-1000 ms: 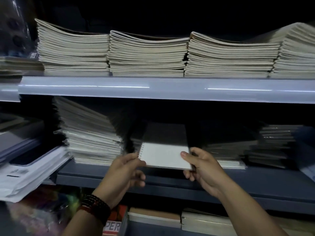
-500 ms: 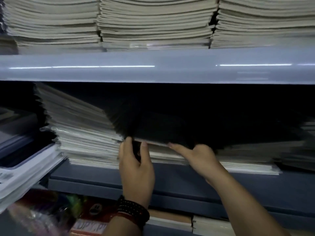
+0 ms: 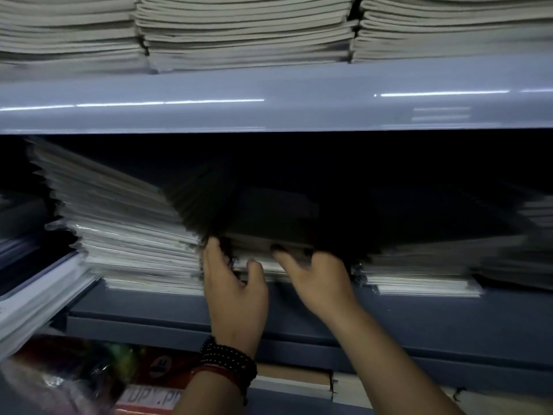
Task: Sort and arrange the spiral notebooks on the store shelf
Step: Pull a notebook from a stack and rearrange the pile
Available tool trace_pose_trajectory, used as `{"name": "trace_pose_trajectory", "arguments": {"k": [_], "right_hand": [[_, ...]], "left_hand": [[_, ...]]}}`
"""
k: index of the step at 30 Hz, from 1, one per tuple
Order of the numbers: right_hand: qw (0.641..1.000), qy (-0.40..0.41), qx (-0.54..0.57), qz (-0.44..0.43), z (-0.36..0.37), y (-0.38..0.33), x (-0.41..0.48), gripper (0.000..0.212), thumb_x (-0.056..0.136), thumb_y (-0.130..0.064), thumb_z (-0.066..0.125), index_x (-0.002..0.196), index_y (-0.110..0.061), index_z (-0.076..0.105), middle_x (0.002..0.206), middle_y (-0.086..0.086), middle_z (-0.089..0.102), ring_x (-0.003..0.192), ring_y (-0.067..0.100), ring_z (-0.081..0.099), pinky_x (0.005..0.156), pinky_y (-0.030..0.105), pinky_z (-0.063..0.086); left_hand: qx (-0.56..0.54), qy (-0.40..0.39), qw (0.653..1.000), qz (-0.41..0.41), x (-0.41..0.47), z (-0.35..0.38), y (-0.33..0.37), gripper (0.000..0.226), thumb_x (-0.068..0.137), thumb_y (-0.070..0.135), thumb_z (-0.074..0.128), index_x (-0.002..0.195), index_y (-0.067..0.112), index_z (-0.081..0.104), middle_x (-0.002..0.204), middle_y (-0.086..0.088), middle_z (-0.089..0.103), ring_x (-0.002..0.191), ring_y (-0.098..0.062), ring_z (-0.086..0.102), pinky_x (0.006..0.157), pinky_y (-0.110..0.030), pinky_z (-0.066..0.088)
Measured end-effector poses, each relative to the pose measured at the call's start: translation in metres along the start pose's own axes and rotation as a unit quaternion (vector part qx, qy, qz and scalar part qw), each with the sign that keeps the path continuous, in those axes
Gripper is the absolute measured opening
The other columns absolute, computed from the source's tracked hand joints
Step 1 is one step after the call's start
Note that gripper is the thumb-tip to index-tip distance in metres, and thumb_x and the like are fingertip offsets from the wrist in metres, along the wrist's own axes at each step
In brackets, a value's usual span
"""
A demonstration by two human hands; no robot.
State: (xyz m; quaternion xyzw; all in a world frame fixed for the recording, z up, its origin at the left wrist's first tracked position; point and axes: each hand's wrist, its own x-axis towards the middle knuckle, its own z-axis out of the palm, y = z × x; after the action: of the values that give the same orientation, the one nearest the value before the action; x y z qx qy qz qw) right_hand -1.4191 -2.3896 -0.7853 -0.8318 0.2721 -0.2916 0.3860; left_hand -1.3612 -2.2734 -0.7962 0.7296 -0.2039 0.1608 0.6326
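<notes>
A low pile of spiral notebooks (image 3: 269, 266) lies in the middle of the middle shelf (image 3: 419, 313). Its top notebook (image 3: 269, 223) has a dark cover and reaches back into the shadow. My left hand (image 3: 235, 292) is at the pile's left front corner, with fingers and thumb straight against the edge. My right hand (image 3: 317, 280) is just to the right, its forefinger laid along the top notebook's front edge; its other fingers are lost in the dark.
A tall slanting stack of wrapped notebooks (image 3: 125, 232) stands left of my hands, and a lower stack (image 3: 419, 277) lies to the right. The upper shelf (image 3: 269, 100) carries three stacks of pale exercise books (image 3: 245, 31). More stock lies below and at far left.
One second ago both hands held a small white spiral notebook in front of the shelf. It now lies on the middle pile, my hands are against its front edge, and the view is closer.
</notes>
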Motion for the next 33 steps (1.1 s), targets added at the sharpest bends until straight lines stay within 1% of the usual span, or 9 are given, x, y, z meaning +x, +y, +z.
{"name": "trace_pose_trajectory", "arguments": {"k": [5, 10, 15, 19, 23, 25, 27, 29, 33], "right_hand": [[0.998, 0.011, 0.055, -0.003, -0.004, 0.007, 0.002, 0.050, 0.087, -0.053, 0.068, 0.120, -0.016, 0.067, 0.091, -0.006, 0.069, 0.078, 0.004, 0.061, 0.059, -0.001, 0.039], [0.995, -0.040, 0.082, 0.043, -0.009, 0.005, 0.004, 0.033, 0.079, -0.051, 0.079, 0.090, -0.020, 0.073, 0.076, -0.018, 0.065, 0.072, -0.002, 0.060, 0.056, 0.003, 0.040], [0.987, -0.151, -0.020, 0.060, -0.024, 0.005, 0.006, 0.036, 0.079, -0.045, 0.081, 0.072, -0.026, 0.052, 0.073, -0.011, 0.053, 0.068, 0.005, 0.053, 0.044, 0.009, 0.033], [0.985, -0.142, -0.075, 0.061, -0.020, 0.006, 0.008, 0.038, 0.088, -0.040, 0.074, 0.068, -0.022, 0.047, 0.070, -0.008, 0.049, 0.061, 0.002, 0.044, 0.043, 0.014, 0.033], [0.991, -0.096, -0.018, 0.090, -0.011, 0.011, 0.012, 0.028, 0.083, -0.035, 0.080, 0.077, -0.018, 0.059, 0.073, -0.007, 0.054, 0.070, 0.011, 0.056, 0.048, 0.014, 0.031], [0.992, -0.082, -0.024, 0.097, -0.010, 0.013, 0.013, 0.035, 0.081, -0.036, 0.081, 0.068, -0.018, 0.054, 0.069, -0.005, 0.051, 0.062, 0.009, 0.050, 0.046, 0.017, 0.030], [0.991, -0.078, -0.037, 0.105, -0.009, 0.015, 0.013, 0.038, 0.080, -0.038, 0.082, 0.067, -0.014, 0.055, 0.068, -0.001, 0.052, 0.062, 0.012, 0.051, 0.049, 0.024, 0.033], [0.990, -0.079, -0.038, 0.110, -0.007, 0.015, 0.013, 0.035, 0.078, -0.038, 0.083, 0.075, -0.010, 0.063, 0.075, 0.004, 0.062, 0.072, 0.019, 0.061, 0.058, 0.029, 0.043], [0.993, -0.067, -0.032, 0.088, -0.006, 0.011, 0.011, 0.033, 0.077, -0.038, 0.082, 0.081, -0.010, 0.067, 0.082, 0.006, 0.068, 0.078, 0.021, 0.066, 0.066, 0.032, 0.053]], "left_hand": [[0.040, -0.034, 0.998, 0.018, 0.000, 0.001, 0.002, 0.044, 0.086, 0.005, 0.067, 0.125, 0.012, 0.047, 0.124, 0.002, 0.044, 0.113, -0.007, 0.043, 0.105, -0.031, 0.038], [-0.019, -0.182, 0.980, -0.080, 0.021, -0.002, -0.002, 0.067, 0.076, 0.018, 0.087, 0.127, 0.025, 0.045, 0.121, 0.019, 0.060, 0.111, 0.009, 0.057, 0.092, -0.006, 0.043], [0.120, -0.260, 0.954, -0.087, 0.032, -0.012, -0.006, 0.089, 0.067, 0.026, 0.094, 0.132, 0.019, 0.033, 0.126, 0.006, 0.050, 0.114, -0.009, 0.049, 0.094, -0.021, 0.038], [0.141, -0.269, 0.950, -0.077, 0.042, -0.005, -0.017, 0.077, 0.065, 0.031, 0.095, 0.119, 0.013, 0.043, 0.120, 0.001, 0.061, 0.113, -0.015, 0.058, 0.097, -0.028, 0.047], [0.181, -0.257, 0.948, -0.056, 0.047, 0.000, -0.015, 0.052, 0.065, 0.035, 0.094, 0.083, 0.010, 0.051, 0.081, 0.002, 0.058, 0.069, -0.006, 0.053, 0.055, -0.007, 0.039], [0.176, -0.248, 0.951, -0.050, 0.045, 0.001, -0.014, 0.051, 0.067, 0.031, 0.094, 0.070, 0.015, 0.045, 0.067, 0.009, 0.046, 0.058, 0.000, 0.040, 0.046, -0.007, 0.036], [0.162, -0.245, 0.955, -0.047, 0.044, 0.002, -0.015, 0.051, 0.066, 0.028, 0.094, 0.076, 0.015, 0.046, 0.069, 0.010, 0.046, 0.062, -0.006, 0.047, 0.048, -0.006, 0.036], [0.142, -0.247, 0.957, -0.060, 0.044, 0.002, -0.016, 0.059, 0.064, 0.028, 0.096, 0.097, 0.010, 0.051, 0.089, 0.002, 0.060, 0.089, -0.016, 0.061, 0.067, -0.010, 0.041], [0.065, -0.223, 0.972, -0.040, 0.037, 0.000, -0.013, 0.087, 0.065, 0.018, 0.095, 0.126, 0.023, 0.033, 0.121, 0.010, 0.052, 0.116, -0.005, 0.048, 0.097, -0.012, 0.035]]}}
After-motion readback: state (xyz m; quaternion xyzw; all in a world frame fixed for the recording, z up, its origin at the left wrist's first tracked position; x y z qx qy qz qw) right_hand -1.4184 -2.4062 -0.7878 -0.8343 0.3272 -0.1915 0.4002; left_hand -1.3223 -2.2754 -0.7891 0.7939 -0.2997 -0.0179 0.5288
